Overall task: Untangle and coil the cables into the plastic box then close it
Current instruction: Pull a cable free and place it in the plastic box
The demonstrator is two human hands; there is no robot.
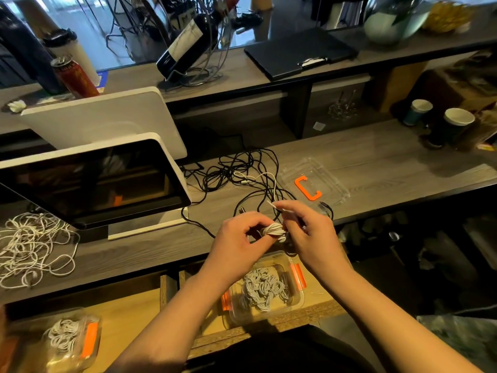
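- So the step in hand looks like coiling: the left hand has its fingers curled round a small white coil, pinching the bundle so it doesn't spring apart.
- The right hand sits just beside it, touching the coil's other side, and pinches the loose white cable tail between thumb and fingertips. The plug end pokes out just past the knuckles.
- That tail runs away from the hands into the black cable tangle on the worktop beyond them, so it's not fully free, I'd guess.
- The plastic box is right below the hands, closer to the person, sitting on a lower wooden shelf. It's open, orange latches on its sides, with a bunch of grey-white coils already in it.
- The clear lid with the orange handle lies on the worktop beyond the right hand, a bit outward.
- Far out past the left hand there's another messy pile of white cable, so my read is we're partway, not close to done.
- Next move, imo: wrap the last of the tail round the bundle, teasing it out of the black mess without dragging the whole knot along, then drop the coil straight down into the box. Keep the left pinch tight or the loops will pop open.
- Lid goes on only after the rest is coiled.
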